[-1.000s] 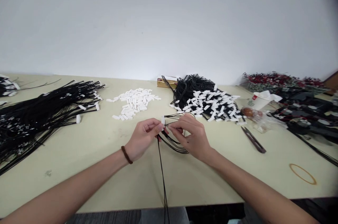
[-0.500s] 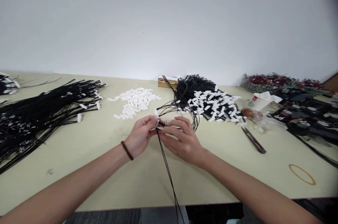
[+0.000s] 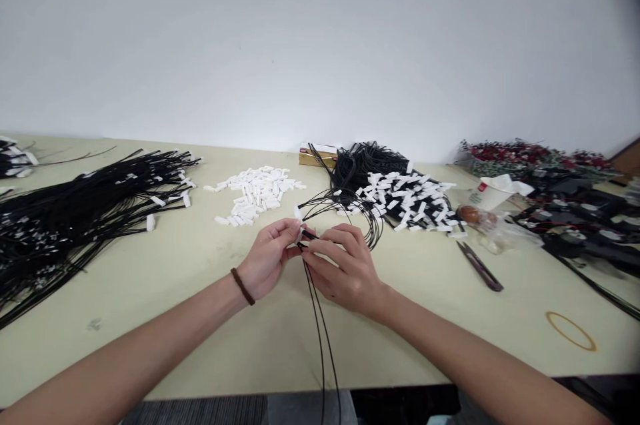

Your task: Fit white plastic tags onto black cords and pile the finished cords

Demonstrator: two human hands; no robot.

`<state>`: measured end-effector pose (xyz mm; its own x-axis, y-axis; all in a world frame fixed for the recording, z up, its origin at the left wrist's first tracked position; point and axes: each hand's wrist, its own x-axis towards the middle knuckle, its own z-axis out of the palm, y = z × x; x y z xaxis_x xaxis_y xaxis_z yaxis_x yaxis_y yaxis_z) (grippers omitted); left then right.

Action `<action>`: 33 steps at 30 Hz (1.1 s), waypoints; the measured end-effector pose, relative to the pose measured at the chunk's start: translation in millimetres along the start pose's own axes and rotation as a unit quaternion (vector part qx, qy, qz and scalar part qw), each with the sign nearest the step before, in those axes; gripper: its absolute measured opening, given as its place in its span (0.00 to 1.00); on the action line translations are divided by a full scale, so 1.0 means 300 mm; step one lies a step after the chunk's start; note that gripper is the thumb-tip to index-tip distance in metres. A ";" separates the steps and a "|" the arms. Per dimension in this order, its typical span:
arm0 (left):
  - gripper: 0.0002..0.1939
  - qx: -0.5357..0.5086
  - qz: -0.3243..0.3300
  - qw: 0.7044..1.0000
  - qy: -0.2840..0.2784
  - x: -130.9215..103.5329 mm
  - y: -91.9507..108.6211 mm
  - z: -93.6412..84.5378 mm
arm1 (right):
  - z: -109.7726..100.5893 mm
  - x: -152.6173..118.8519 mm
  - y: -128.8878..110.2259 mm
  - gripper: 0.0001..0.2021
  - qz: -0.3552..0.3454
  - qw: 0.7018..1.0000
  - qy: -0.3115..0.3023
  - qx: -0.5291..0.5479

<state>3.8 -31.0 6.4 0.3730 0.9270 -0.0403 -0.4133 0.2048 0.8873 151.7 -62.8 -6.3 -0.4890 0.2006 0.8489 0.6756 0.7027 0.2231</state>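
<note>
Between the fingertips of my left hand [image 3: 275, 248] a small white connector [image 3: 299, 213] is pinched. Black wires [image 3: 367, 217] loop from it to the right, over the table. My right hand [image 3: 345, 265] is closed on thin black wires [image 3: 320, 338] close beside the left fingertips. Their long ends hang down past the table's front edge. The fingers hide exactly where the wire ends meet the connector. Behind my left hand lies a heap of loose white connectors [image 3: 257, 191].
At left spreads a big bundle of black wires [image 3: 90, 211]. Behind my right hand is a pile of wires with white connectors [image 3: 410, 198]. To the right are thread snips [image 3: 480, 267], a paper cup [image 3: 493, 193], a plastic bag [image 3: 510, 233] and red-and-black wiring [image 3: 580, 205].
The hanging wires have swung slightly and spread apart. My right fingers have shifted a little, and both hands keep their hold close together.
</note>
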 end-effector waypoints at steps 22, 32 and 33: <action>0.09 0.052 0.003 0.997 0.052 0.009 -0.002 -0.012 | -0.174 0.064 0.190 0.08 0.340 0.879 0.285 0.177; 0.09 0.071 0.000 0.997 -0.019 0.014 -0.012 -0.023 | -0.135 0.047 0.129 0.06 0.037 0.997 -0.072 0.007; 0.09 0.072 0.002 0.997 -0.023 0.013 -0.013 -0.023 | -0.135 0.046 0.131 0.06 0.038 0.996 -0.080 0.007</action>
<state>1.2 -26.0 -0.2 0.4104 0.9117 -0.0194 -0.2917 0.1514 0.9445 193.9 -60.1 33.5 -0.5189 0.3591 0.7758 0.7074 0.6899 0.1538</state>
